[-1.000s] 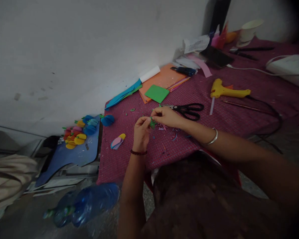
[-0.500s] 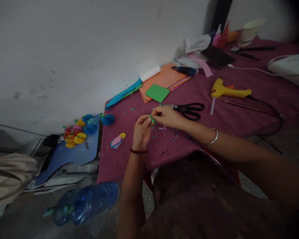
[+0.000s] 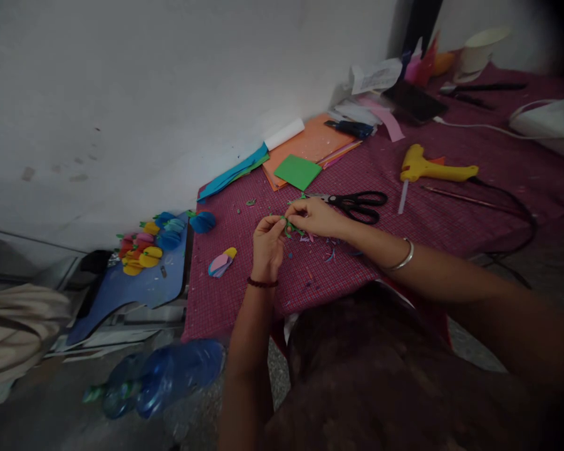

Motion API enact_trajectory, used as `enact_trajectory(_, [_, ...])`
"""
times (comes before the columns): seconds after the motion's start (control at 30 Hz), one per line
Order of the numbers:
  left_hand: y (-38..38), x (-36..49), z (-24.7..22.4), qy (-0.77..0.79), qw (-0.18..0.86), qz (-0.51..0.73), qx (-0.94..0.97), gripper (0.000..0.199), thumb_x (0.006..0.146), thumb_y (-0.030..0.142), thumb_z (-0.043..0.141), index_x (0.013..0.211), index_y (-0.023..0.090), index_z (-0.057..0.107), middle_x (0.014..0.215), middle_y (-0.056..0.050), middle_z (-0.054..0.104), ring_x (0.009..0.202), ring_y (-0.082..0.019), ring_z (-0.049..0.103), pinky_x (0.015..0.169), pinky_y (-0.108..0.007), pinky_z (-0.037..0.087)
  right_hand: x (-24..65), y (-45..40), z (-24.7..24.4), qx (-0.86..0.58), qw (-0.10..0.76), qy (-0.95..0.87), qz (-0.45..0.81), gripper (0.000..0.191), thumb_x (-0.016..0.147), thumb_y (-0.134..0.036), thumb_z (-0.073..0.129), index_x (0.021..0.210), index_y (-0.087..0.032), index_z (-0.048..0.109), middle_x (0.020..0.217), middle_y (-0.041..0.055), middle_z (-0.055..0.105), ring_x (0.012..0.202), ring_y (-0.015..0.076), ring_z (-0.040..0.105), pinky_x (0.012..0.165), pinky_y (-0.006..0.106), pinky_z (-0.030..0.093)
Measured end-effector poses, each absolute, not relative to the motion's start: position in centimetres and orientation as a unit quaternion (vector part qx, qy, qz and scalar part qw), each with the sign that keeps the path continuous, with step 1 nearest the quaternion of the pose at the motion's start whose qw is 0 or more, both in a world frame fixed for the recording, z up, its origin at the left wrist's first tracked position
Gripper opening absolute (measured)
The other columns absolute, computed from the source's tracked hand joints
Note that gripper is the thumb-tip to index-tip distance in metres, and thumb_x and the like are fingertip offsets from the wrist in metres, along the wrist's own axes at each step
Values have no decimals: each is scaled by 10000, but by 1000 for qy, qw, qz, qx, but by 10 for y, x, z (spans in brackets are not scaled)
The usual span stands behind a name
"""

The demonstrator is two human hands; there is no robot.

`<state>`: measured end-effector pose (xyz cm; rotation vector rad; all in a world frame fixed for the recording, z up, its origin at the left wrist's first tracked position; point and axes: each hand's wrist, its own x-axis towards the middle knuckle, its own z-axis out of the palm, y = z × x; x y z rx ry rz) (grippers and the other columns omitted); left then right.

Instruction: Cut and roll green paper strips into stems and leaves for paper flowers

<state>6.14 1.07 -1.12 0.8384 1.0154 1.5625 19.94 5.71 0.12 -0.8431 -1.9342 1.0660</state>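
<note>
Over the table, my left hand (image 3: 269, 241) and my right hand (image 3: 316, 217) meet fingertip to fingertip. Both pinch a small piece of green paper (image 3: 287, 227), mostly hidden by the fingers. Right behind my right hand lie black-handled scissors (image 3: 357, 203), their blades partly covered by it. Paper scraps (image 3: 329, 254) are scattered under and around my hands. A green paper square (image 3: 297, 171) rests beyond them on orange sheets (image 3: 313, 141). To the left of my left hand is a small stack of coloured paper ovals (image 3: 222, 263).
A yellow glue gun (image 3: 435, 168) with a cord lies on the right, near a pencil (image 3: 465, 197). Blue strips (image 3: 235, 174) and a cutter (image 3: 350, 128) are at the back. Colourful paper ornaments (image 3: 143, 250) fill a blue board (image 3: 136, 291) on the left; large bottles (image 3: 178, 376) lie below.
My hands stay together at the same spot, with fingers slightly shifted on the green paper. The view has tilted a little; nothing else on the table has moved.
</note>
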Motion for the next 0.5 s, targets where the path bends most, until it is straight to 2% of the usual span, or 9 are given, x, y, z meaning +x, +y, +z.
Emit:
enact_trajectory(0.23, [11, 63, -18, 430, 485, 660, 381, 195, 626, 179, 799, 734, 161, 637, 670, 34, 602, 599, -57, 549, 605, -199, 431, 198, 59, -3, -353, 388, -741, 419, 87, 708, -190, 552, 691, -140, 621, 625, 2, 617, 556, 99, 534, 522, 211, 381])
enact_trajectory(0.5, [12, 65, -19, 423, 458, 674, 397, 250, 621, 197, 809, 812, 178, 647, 689, 48, 574, 626, -51, 524, 640, -192, 418, 192, 53, -1, -365, 427, -644, 519, 70, 663, -215, 580, 656, -146, 574, 554, -26, 537, 480, 77, 451, 463, 208, 363])
